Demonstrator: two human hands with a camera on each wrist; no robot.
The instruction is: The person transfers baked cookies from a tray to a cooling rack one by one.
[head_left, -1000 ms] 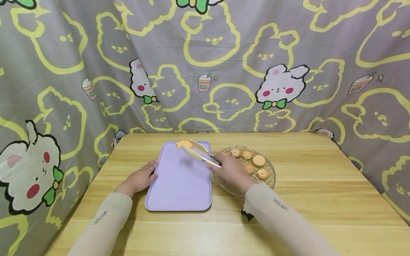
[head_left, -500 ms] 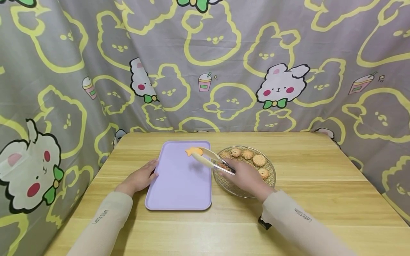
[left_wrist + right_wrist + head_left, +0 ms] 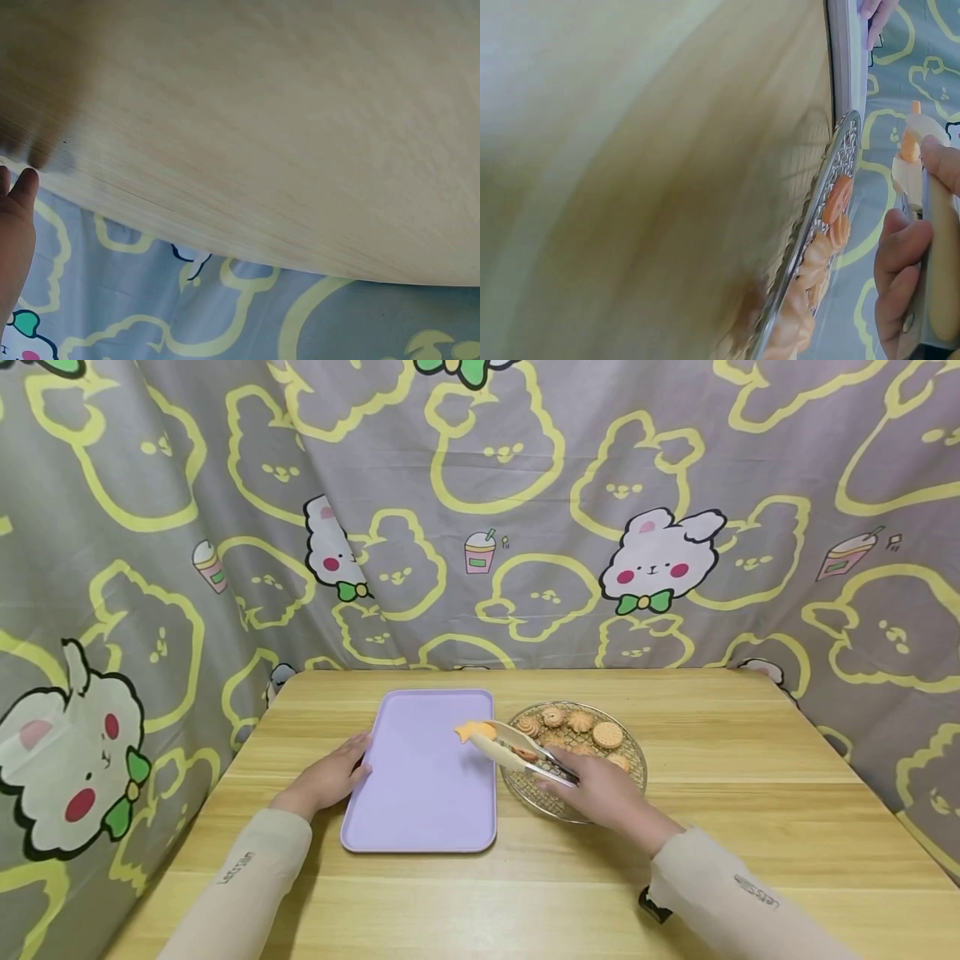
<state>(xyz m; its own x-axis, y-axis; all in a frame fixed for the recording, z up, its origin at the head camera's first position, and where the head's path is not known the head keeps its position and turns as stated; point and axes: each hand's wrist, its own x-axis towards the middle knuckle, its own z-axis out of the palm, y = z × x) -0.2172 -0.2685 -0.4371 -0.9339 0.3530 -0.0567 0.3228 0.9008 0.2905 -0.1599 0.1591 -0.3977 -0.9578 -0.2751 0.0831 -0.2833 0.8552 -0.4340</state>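
My right hand (image 3: 603, 785) grips cream-tipped metal tongs (image 3: 525, 752). Between the tong tips is an orange fish-shaped cookie (image 3: 472, 731), held in the air over the right part of a lavender tray (image 3: 420, 802). My left hand (image 3: 326, 781) rests against the tray's left edge with its fingers extended. To the right of the tray, partly under my right hand, lies a round wire rack (image 3: 536, 797) with several cookies (image 3: 607, 735) of various shapes. In the right wrist view, fingers curl round the tongs (image 3: 939, 277) beside the rack's rim (image 3: 787, 277).
Everything stands on a wooden table (image 3: 750, 810). A grey patterned curtain (image 3: 525, 477) hangs behind the table and along its sides. The rack sits close to the tray's right edge. A black strap (image 3: 655, 906) shows under my right sleeve.
My right hand has drawn the tongs and fish-shaped cookie rightward and nearer to me, from the tray's far end toward its right edge. My left hand has stayed in place.
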